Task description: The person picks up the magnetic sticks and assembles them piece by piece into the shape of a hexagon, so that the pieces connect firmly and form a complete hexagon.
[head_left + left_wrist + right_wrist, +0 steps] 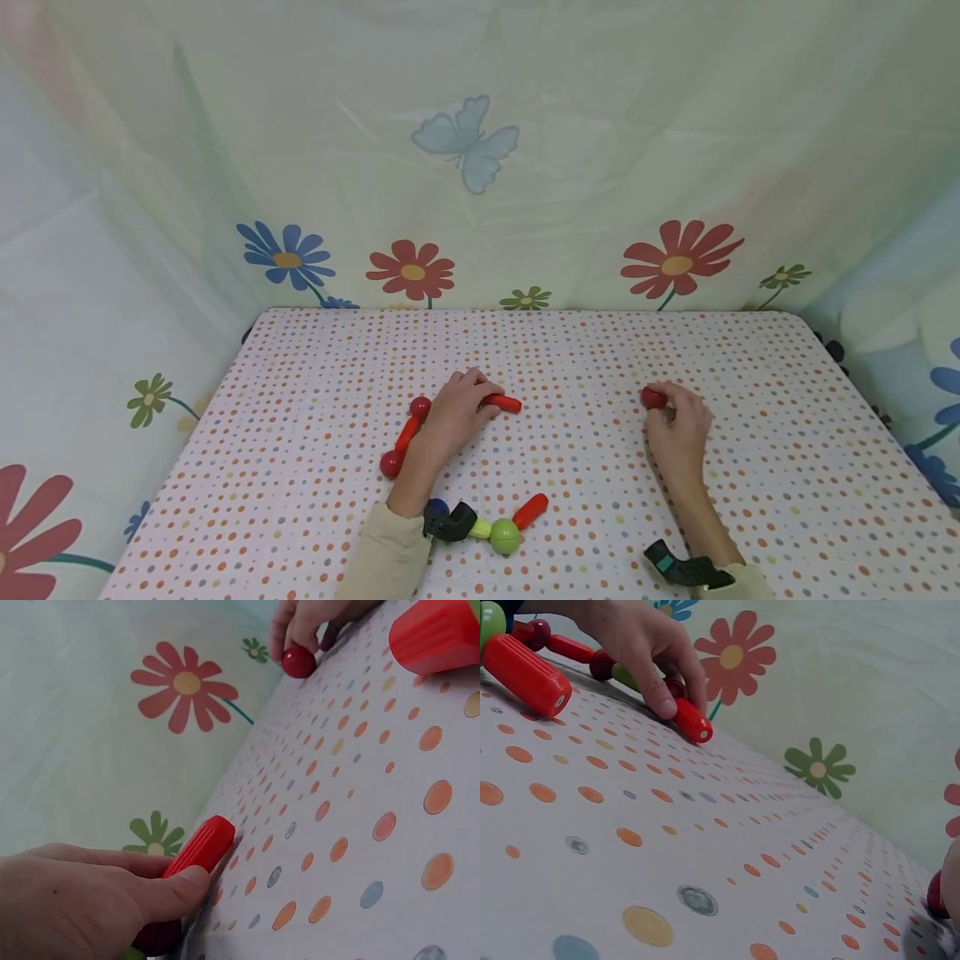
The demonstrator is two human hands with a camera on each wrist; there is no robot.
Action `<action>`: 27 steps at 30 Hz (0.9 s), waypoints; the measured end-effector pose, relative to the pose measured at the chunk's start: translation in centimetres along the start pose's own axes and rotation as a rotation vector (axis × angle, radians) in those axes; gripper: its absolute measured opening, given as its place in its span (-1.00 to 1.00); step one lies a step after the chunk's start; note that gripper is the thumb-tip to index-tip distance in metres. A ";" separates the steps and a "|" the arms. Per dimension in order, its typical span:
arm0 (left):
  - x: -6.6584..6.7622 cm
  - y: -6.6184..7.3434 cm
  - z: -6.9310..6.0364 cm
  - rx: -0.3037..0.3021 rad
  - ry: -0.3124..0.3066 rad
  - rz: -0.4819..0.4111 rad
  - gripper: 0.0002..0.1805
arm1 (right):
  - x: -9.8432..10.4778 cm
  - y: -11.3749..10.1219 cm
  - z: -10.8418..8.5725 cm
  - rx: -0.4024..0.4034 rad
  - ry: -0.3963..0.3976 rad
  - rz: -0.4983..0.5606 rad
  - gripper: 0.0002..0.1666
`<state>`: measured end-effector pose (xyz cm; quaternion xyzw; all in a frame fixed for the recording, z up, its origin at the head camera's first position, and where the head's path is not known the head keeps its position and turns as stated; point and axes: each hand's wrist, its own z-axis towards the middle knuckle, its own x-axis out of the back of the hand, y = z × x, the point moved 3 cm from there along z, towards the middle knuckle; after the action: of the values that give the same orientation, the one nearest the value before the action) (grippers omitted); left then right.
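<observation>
My left hand (455,409) pinches a red toy rod (506,403) between thumb and fingers, low over the table. In the left wrist view a dark red ball (160,937) sits below that hand, partly hidden by it. Left of the hand, red balls (420,407) stand at both ends of another red rod (407,435), and a green rod (622,676) runs from there under the fingers. Far to the right, my right hand (681,427) holds a single red ball (652,397) at its fingertips, at the table surface.
Nearer the front edge lies a second piece: a green ball (505,537) with a red rod (532,510) and a yellow-green rod (481,528). A blue ball (438,506) shows beside the left wrist strap. The dotted tabletop (585,458) meets a flowered curtain (570,167) behind.
</observation>
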<state>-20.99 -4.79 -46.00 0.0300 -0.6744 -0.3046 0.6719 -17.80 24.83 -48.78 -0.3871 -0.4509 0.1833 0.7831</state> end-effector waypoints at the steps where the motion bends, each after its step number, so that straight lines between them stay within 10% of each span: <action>1: 0.0 -0.1 0.0 -0.001 0.001 -0.010 -0.69 | 0.0 0.0 0.0 0.002 -0.006 -0.006 -0.51; 27: 0.4 -0.4 0.2 -0.085 0.056 -0.082 -0.63 | -1.0 -0.5 -0.7 0.189 -0.215 -0.019 -0.58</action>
<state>-21.33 -5.21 -45.74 0.0376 -0.6398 -0.3595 0.6782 -17.75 23.54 -49.15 -0.2854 -0.5164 0.2579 0.7651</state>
